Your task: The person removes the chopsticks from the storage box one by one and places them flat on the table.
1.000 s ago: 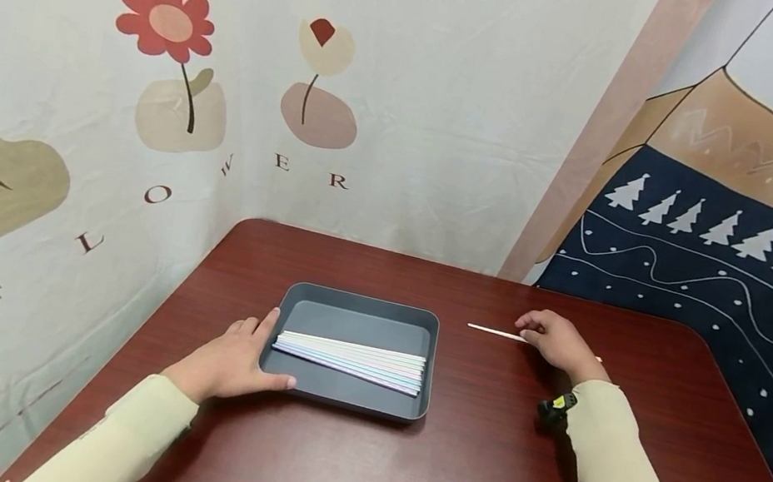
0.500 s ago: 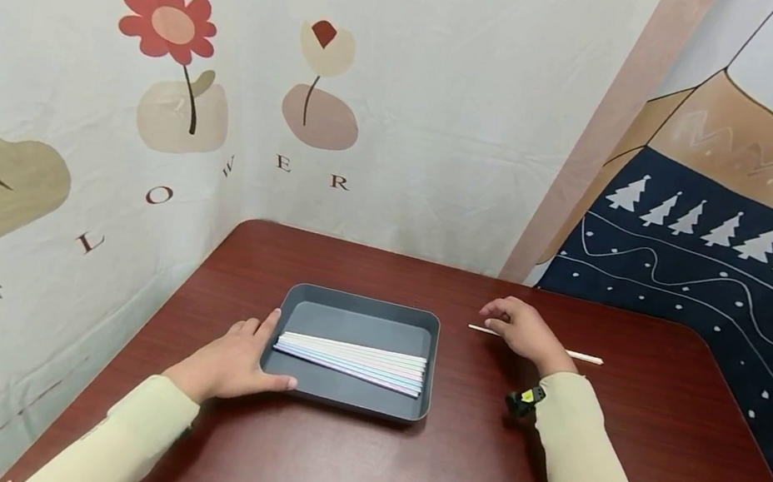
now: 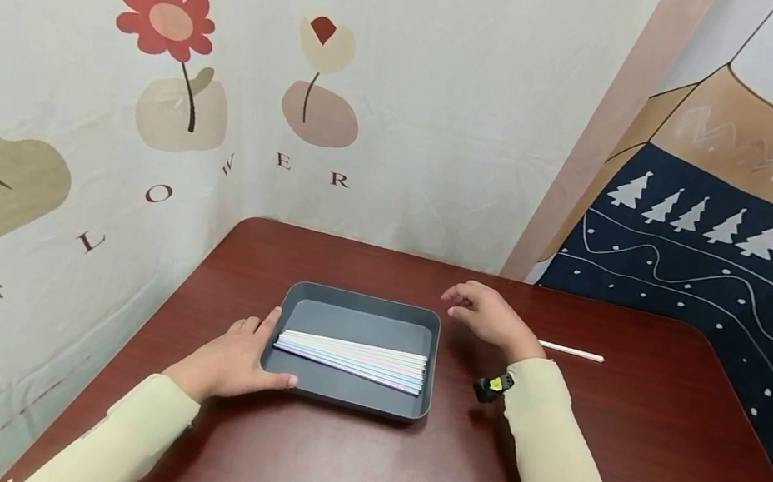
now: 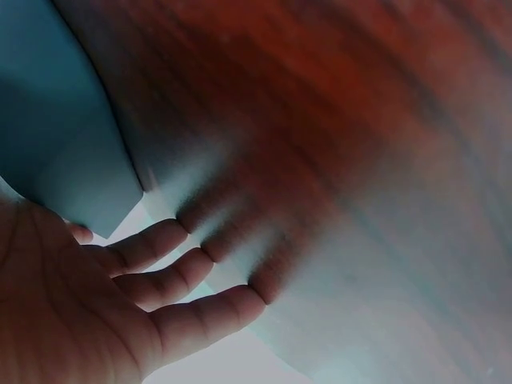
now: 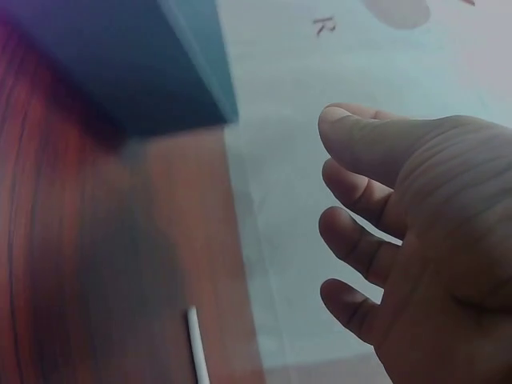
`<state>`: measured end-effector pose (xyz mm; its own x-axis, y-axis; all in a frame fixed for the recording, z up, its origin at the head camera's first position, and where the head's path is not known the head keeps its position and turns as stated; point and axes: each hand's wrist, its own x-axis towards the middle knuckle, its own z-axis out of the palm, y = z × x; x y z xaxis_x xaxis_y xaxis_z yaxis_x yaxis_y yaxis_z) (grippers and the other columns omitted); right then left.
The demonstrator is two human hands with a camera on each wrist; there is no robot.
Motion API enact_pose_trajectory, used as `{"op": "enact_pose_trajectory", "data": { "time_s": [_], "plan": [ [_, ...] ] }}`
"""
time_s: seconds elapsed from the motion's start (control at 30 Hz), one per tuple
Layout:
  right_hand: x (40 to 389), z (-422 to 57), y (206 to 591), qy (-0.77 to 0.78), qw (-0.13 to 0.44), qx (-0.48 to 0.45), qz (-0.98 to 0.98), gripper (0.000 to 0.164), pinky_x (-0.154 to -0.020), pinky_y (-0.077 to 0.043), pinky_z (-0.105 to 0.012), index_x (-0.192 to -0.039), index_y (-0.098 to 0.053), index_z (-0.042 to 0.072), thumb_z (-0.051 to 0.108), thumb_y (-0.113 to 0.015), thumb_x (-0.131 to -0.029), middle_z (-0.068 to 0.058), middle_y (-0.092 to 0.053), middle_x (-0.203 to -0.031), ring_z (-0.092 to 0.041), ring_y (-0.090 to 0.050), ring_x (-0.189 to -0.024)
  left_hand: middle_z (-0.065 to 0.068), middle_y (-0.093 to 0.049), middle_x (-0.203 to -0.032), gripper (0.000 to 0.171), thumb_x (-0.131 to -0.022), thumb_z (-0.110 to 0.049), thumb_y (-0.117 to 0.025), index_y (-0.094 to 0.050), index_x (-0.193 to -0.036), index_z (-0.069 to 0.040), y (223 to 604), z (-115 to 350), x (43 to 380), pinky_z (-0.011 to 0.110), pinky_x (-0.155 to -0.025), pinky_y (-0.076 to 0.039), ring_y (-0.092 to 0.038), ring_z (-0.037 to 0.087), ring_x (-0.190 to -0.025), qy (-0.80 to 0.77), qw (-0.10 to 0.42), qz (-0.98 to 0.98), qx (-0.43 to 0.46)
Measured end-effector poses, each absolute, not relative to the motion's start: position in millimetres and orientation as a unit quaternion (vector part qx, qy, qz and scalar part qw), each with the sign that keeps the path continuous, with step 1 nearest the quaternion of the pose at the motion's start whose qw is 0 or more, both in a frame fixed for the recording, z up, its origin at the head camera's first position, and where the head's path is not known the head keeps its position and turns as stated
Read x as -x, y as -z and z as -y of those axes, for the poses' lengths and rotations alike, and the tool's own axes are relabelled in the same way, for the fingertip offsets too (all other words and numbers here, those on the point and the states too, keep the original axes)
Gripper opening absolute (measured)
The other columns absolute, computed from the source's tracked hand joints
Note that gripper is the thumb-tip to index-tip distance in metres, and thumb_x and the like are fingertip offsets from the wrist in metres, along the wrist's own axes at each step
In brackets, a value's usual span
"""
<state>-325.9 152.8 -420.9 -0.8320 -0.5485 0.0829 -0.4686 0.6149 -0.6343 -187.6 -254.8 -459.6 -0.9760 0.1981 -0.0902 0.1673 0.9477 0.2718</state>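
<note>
A shallow dark grey tray [image 3: 347, 396] sits on the table, with several thin, pale, straw-like sticks [image 3: 352, 360] lying side by side in it. My left hand [image 3: 226, 363] rests at the tray's near left corner, thumb along the front wall and forefinger at the left rim. In the left wrist view its other fingers [image 4: 210, 314] lie relaxed beside the tray's wall. Just beyond the tray's right rim, my right hand [image 3: 491, 318] hovers with loosely bent fingers, holding nothing. A thin white stick [image 3: 572, 351] lies on the table, partly hidden behind the right hand; its end shows in the right wrist view.
The reddish-brown wooden table [image 3: 349, 479] extends around the tray. Behind it hangs a pale cloth [image 3: 437, 114] printed with flowers and letters. A dark blue printed cloth [image 3: 716, 268] hangs at the right. A small black device [image 3: 492, 387] is worn on the right wrist.
My right hand has moved left along the loose white stick and past its left end, towards the tray. The stick stays in place. My left hand and the tray have not moved.
</note>
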Motion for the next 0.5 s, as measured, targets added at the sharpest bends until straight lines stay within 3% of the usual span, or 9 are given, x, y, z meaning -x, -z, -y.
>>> {"op": "enact_pose_trajectory", "data": {
  "time_s": [0.5],
  "plan": [
    [317, -91, 420, 0.328, 0.069, 0.339, -0.879, 0.023, -0.087, -0.049, -0.038, -0.119, -0.069, 0.012, 0.009, -0.066, -0.096, -0.002, -0.063, -0.109, -0.018, -0.058, -0.1, 0.03, -0.042, -0.142, 0.132, -0.07, -0.089, -0.054, -0.017, -0.156, 0.003, 459, 256, 187, 0.056, -0.098, -0.043, -0.039, 0.048, -0.131, -0.131, 0.057, -0.985, -0.099]
  ]
}}
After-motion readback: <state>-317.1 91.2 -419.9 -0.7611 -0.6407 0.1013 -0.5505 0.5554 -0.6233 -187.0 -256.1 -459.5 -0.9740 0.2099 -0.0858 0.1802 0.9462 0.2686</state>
